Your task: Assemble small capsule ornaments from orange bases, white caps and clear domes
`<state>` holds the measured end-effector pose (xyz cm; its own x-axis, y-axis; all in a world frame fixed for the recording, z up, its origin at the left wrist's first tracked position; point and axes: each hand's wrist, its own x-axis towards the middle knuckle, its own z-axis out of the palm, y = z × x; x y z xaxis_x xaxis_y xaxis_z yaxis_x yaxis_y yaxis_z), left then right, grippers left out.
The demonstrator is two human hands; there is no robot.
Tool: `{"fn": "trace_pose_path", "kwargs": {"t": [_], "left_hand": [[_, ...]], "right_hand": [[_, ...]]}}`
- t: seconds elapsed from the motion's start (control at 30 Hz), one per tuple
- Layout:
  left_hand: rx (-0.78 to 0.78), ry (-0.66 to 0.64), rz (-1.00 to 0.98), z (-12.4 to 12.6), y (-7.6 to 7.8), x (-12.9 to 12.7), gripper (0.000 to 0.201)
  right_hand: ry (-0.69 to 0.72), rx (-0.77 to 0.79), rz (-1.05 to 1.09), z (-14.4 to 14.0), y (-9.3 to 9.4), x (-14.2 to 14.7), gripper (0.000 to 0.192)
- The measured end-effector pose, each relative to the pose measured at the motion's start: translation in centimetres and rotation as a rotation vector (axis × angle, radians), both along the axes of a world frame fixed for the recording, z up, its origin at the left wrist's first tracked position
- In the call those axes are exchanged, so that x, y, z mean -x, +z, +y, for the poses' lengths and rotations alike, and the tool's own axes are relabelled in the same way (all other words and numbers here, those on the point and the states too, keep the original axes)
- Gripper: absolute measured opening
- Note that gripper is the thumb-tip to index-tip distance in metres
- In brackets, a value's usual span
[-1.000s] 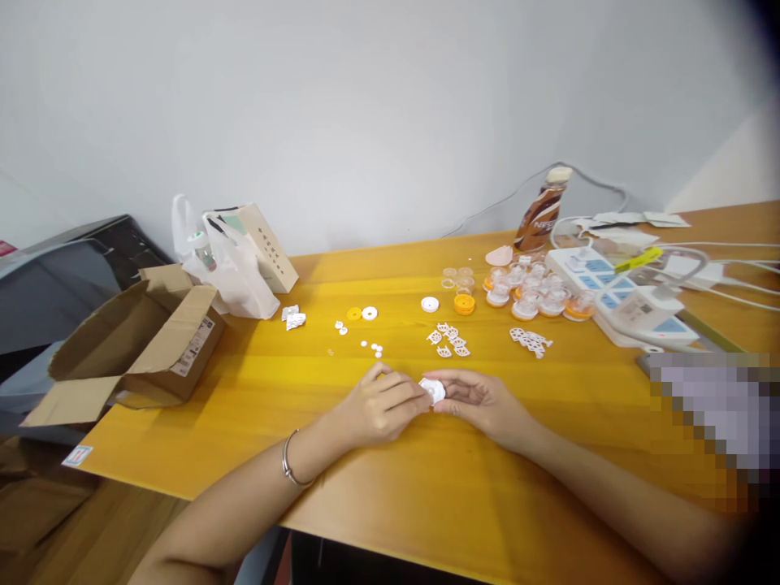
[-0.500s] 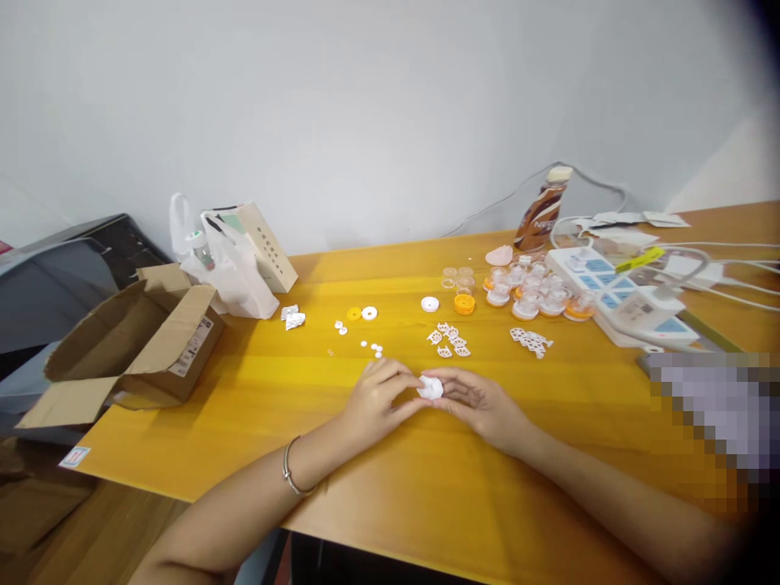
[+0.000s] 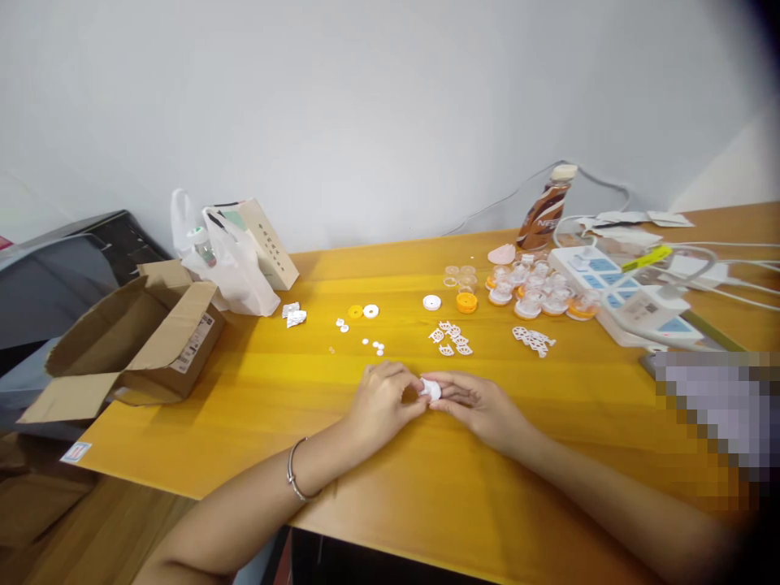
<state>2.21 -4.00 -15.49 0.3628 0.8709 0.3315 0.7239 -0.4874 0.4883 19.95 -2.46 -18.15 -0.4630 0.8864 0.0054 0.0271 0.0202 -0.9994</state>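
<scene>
Between my two hands, above the front part of the table, is a small round white plastic piece (image 3: 431, 390). My right hand (image 3: 481, 406) pinches it from the right with thumb and fingers. From the left, the fingertips of my left hand (image 3: 387, 402) close on its edge. The fingers cover some of the piece. Beyond my hands lie flat white spoked parts (image 3: 449, 337) and small white discs (image 3: 379, 348). Farther back are a white disc (image 3: 431, 302), stacked orange discs (image 3: 466, 303), and a yellow disc (image 3: 355, 312) beside a white ring (image 3: 370, 310).
Several assembled clear-domed pieces (image 3: 542, 291) stand at the right, near a power strip (image 3: 627, 296) and a brown drink bottle (image 3: 544, 213). More white cut-out parts (image 3: 534, 340) lie nearby. At the left are an open cardboard box (image 3: 164, 349), a plastic bag (image 3: 235, 272) and foil scraps (image 3: 295, 315).
My left fingers and thumb have drawn into a tighter pinch at the left side of the white piece. The piece has turned a little. My right hand has hardly moved.
</scene>
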Motion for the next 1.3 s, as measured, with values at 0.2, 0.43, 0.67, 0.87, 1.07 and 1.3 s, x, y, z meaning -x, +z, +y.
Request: {"fn": "trace_pose_path", "kwargs": {"t": [0.2, 0.43, 0.67, 0.87, 1.07, 1.3], "left_hand": [[0.007, -0.011, -0.095, 0.0, -0.2, 0.0, 0.009], [-0.068, -0.079, -0.154, -0.3, -0.1, 0.2, 0.009], [-0.272, -0.122, -0.099, -0.4, -0.4, 0.2, 0.012], [-0.432, -0.157, -0.032, -0.3, -0.3, 0.5, 0.015], [-0.469, -0.212, 0.044, -0.2, -0.3, 0.9, 0.019], [-0.421, -0.232, 0.156, -0.3, 0.1, 1.1, 0.024]], "right_hand": [[0.010, 0.060, 0.026, 0.1, 0.4, 0.0, 0.042], [-0.012, 0.072, 0.036, 0.4, 0.4, -0.4, 0.042], [-0.029, 0.065, 0.091, 0.8, 0.3, -0.5, 0.038], [-0.025, 0.062, 0.127, 0.7, 0.6, -0.7, 0.036], [-0.027, 0.041, 0.150, 0.7, 0.6, -0.7, 0.038], [0.001, 0.002, 0.132, 0.9, 0.4, -1.0, 0.039]]}}
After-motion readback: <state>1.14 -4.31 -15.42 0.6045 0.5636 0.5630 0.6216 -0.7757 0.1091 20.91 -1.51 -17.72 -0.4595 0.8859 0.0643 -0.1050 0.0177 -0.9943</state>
